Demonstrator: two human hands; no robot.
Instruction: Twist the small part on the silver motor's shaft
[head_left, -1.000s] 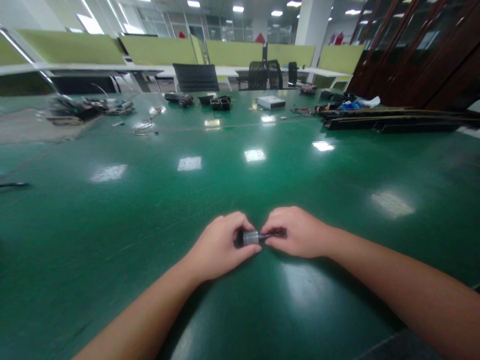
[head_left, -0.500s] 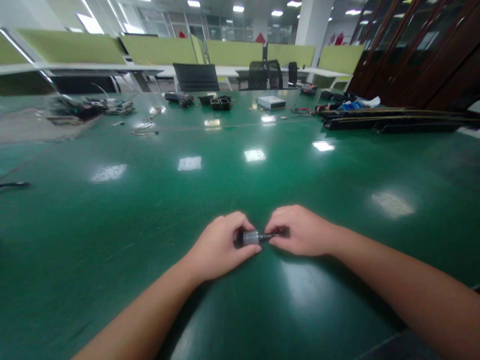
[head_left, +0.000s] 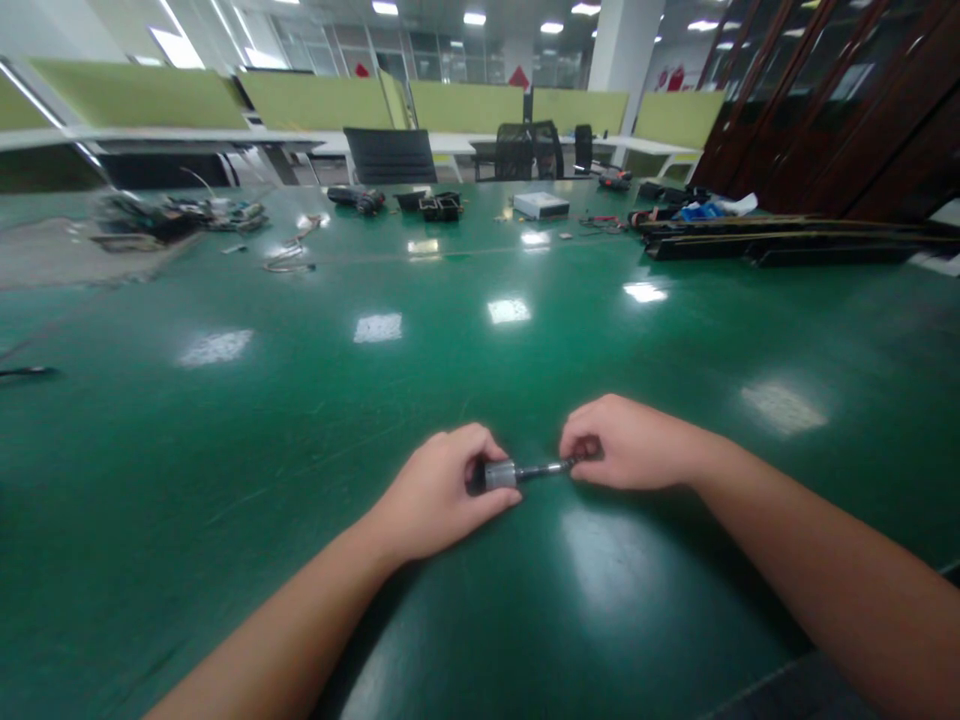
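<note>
My left hand [head_left: 442,490] is closed around a short grey-and-black cylinder [head_left: 500,474], its thumb and forefinger on either side; the cylinder's left end is hidden in the palm. From the cylinder's right end a thin dark rod [head_left: 541,469] with a shiny stretch reaches across to the other hand. My right hand [head_left: 626,442] pinches the rod's far end between thumb and curled fingers, which cover the tip. Together they look like a screwdriver, but I cannot tell for certain. Both hands are low over the green tabletop [head_left: 300,420].
Across the back of the table lie a white-grey box [head_left: 541,206], black parts [head_left: 440,206], a power-tool-like item [head_left: 357,199] and a loose cable [head_left: 291,262]. Long black strips [head_left: 787,240] are stacked at the back right. Circuit boards and wires [head_left: 180,215] lie back left.
My right hand has slid right and slightly away from the cylinder, and a longer stretch of the rod shows between the hands. My left hand has stayed almost in place.
</note>
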